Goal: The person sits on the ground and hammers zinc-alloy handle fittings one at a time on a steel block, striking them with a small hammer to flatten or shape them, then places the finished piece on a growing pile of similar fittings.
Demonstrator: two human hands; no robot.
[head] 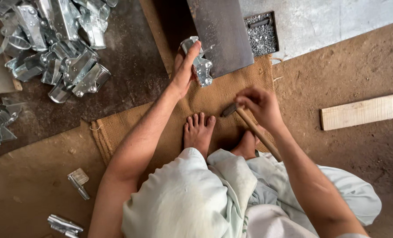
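At the far left a pile of shiny metal brackets (55, 48) lies on a dark sheet (126, 75). My left hand (184, 66) grips one metal bracket (200, 64), held above the burlap mat (214, 101) near the far dark plate (220, 33). My bare foot (198, 132) rests on the mat. My right hand (260, 105) is closed around a hammer (249, 125). Further right lies a wooden plank (364, 110).

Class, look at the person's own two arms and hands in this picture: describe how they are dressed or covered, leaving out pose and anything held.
Both arms are bare as far up as the view shows, with no sleeve visible. The left hand and the right hand wear no gloves, rings, watch or bands that can be seen. Pale, loose cloth covers the legs below.
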